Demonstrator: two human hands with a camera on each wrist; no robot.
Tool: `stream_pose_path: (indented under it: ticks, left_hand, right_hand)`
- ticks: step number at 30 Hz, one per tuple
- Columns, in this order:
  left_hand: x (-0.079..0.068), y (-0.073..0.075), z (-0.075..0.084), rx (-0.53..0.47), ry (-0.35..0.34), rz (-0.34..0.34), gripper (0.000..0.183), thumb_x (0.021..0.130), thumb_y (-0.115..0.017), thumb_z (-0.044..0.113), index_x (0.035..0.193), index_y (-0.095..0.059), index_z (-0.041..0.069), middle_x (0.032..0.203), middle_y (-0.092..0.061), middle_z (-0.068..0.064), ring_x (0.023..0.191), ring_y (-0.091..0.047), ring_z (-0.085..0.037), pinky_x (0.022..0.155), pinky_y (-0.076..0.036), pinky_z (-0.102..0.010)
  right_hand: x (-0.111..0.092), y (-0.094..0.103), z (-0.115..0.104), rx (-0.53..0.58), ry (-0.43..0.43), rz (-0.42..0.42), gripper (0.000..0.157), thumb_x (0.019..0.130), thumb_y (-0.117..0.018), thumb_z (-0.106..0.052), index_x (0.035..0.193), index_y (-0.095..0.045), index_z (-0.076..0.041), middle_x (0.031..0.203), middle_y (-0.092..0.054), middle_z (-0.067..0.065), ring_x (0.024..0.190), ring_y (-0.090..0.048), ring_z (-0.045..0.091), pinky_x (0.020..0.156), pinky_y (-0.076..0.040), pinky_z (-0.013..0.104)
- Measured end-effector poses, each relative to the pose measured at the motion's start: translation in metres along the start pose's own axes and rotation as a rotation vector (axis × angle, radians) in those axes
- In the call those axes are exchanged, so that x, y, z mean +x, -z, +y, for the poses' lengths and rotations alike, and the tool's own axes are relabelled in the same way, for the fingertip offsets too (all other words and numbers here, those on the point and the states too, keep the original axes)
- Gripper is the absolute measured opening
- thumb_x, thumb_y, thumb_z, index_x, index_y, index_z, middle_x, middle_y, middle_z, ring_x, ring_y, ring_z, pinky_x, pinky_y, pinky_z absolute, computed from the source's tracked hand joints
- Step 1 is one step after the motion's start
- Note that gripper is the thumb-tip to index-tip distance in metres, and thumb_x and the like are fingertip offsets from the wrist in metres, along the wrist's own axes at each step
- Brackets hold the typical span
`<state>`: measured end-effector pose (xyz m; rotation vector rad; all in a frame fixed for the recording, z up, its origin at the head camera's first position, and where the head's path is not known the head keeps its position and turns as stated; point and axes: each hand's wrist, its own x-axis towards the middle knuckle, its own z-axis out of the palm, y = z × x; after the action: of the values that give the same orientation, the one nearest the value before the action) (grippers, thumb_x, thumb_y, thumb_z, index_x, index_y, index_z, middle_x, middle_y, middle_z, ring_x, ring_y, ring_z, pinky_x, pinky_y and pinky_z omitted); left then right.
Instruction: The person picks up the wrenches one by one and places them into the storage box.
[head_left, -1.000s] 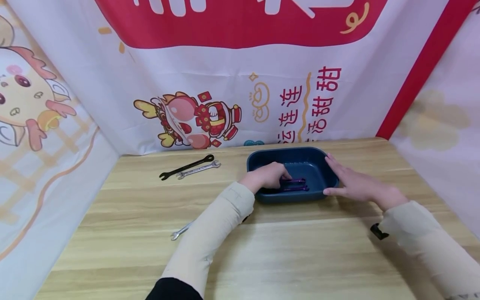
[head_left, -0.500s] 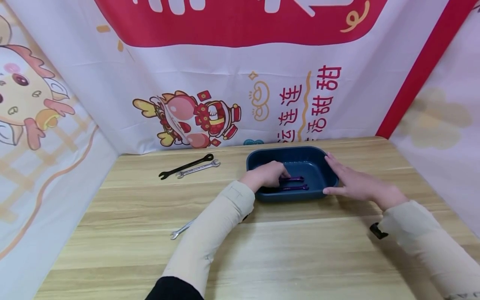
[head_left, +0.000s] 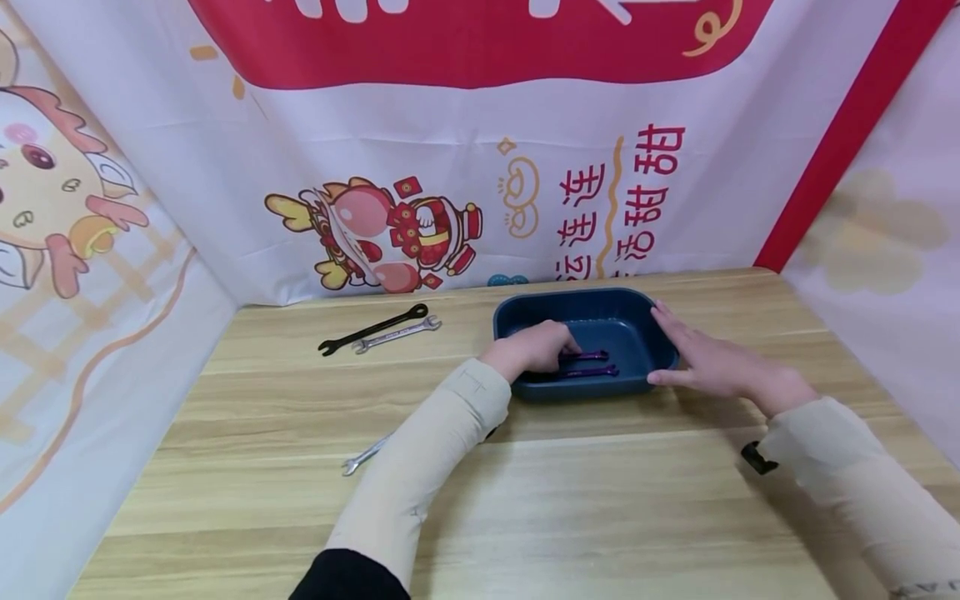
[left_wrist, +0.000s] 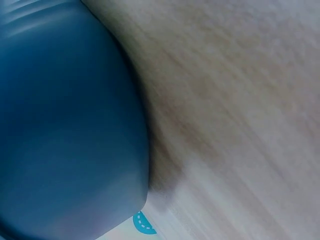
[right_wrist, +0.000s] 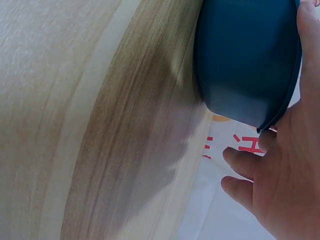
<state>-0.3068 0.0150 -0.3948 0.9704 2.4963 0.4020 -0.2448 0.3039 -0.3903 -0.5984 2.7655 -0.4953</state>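
Note:
A dark blue plastic bin [head_left: 585, 393] stands toward the back of the table. My left hand [head_left: 542, 346] reaches into it over the near left side. Its curled fingers pinch a purple wrench [head_left: 592, 356], whose left part the hand hides. A second purple wrench [head_left: 588, 372] lies just in front of it on the bin's floor. At the bin's right end, my right hand [head_left: 708, 362] rests against the rim with thumb and fingers spread. In the right wrist view, that hand [right_wrist: 292, 172] touches the bin [right_wrist: 245, 60] at its rim. The left wrist view shows only the bin's outer wall [left_wrist: 70, 130].
A black wrench [head_left: 372, 330] and a silver wrench [head_left: 397, 334] lie side by side at the back left. Another silver wrench [head_left: 365, 455] pokes out from under the left forearm. Printed cloth [head_left: 450, 150] hangs behind the wooden table [head_left: 600, 508] and along its sides.

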Motion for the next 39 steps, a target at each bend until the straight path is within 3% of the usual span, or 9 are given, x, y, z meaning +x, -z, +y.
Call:
stream_pose_path:
  ticks: [18,39]
  left_hand:
    - [-0.0019,-0.0008,0.0011,0.026,0.015,-0.001,0.045,0.098,-0.060,-0.005,0.138,-0.067,0.015,0.138,-0.063,-0.004,0.125,-0.057,-0.015,0.107,-0.045,-0.034]
    - [-0.0032,-0.0016,0.0018,0.046,-0.013,-0.010,0.046,0.100,-0.055,-0.009,0.138,-0.067,0.015,0.138,-0.064,-0.001,0.128,-0.056,-0.013,0.107,-0.044,-0.031]
  right_hand:
    - [-0.0004,-0.0006,0.0000,0.008,0.014,0.002,0.115,0.091,-0.062,-0.067,0.164,0.002,-0.006,0.169,0.003,0.021,0.150,-0.014,0.051,0.113,-0.021,0.067]
    - [-0.0035,0.0017,-0.0049,0.006,-0.011,-0.009,0.116,0.090,-0.059,-0.071,0.165,0.004,-0.008,0.170,0.003,0.020,0.150,-0.013,0.050,0.112,-0.024,0.067]
